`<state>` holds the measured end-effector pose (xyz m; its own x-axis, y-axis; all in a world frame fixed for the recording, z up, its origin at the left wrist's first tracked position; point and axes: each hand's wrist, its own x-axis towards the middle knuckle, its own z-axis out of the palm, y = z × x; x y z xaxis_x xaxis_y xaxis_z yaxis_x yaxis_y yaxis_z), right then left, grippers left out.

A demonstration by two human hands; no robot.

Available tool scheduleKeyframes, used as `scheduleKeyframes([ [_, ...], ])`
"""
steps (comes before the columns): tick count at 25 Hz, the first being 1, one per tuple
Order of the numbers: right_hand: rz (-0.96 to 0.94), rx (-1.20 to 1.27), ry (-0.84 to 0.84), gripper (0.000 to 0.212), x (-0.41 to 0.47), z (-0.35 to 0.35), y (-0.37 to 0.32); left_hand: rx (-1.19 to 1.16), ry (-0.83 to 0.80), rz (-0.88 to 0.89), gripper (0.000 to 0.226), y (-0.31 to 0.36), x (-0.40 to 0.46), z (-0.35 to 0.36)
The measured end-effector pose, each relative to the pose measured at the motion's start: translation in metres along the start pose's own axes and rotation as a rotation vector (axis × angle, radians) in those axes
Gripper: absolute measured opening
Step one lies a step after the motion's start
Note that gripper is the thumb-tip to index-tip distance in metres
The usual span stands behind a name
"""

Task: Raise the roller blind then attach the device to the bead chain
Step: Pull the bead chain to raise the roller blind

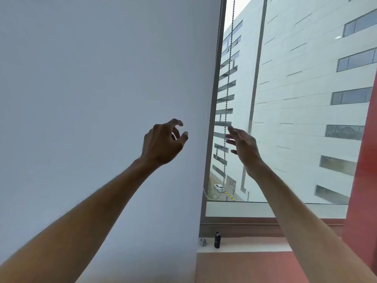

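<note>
Overhead, two hands [163,141] [242,146], one bead chain [229,64].

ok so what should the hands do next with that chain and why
Probably close the right hand on the bead chain. Its open fingers are right at the chain, gripping nothing. The left hand is loosely curled beside it. A grip has to come before any pull.

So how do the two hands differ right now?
The left hand has curled fingers in front of the wall; the right hand has straighter fingers reaching at the bead chain. The left shows its back, the right its side. Both are raised, and neither plainly grips anything.
</note>
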<state>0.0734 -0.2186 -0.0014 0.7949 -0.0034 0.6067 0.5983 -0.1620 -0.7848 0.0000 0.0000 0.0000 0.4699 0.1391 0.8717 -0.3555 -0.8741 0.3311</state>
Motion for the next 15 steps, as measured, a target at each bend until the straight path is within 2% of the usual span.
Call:
scheduleKeyframes([
  [3, 0.078, 0.206, -0.094, 0.026, 0.019, 0.007, -0.005, -0.116, 0.01, -0.036, 0.031, 0.014, 0.017, 0.02],
  [7, 0.123, 0.497, -0.153, 0.031, 0.035, 0.019, -0.015, -0.321, 0.032, -0.055, 0.034, 0.037, 0.054, 0.039],
  [10, 0.067, 0.511, -0.106, 0.03, 0.037, 0.029, -0.016, -0.501, -0.003, -0.115, 0.031, 0.059, 0.089, 0.044],
  [12, 0.024, 0.501, -0.095, 0.031, 0.037, 0.036, -0.015, -0.721, -0.07, -0.183, 0.026, 0.075, 0.106, 0.044],
  [15, -0.024, 0.559, -0.132, 0.032, 0.029, 0.048, -0.017, -1.077, -0.143, -0.236, 0.033, 0.093, 0.123, 0.042],
])
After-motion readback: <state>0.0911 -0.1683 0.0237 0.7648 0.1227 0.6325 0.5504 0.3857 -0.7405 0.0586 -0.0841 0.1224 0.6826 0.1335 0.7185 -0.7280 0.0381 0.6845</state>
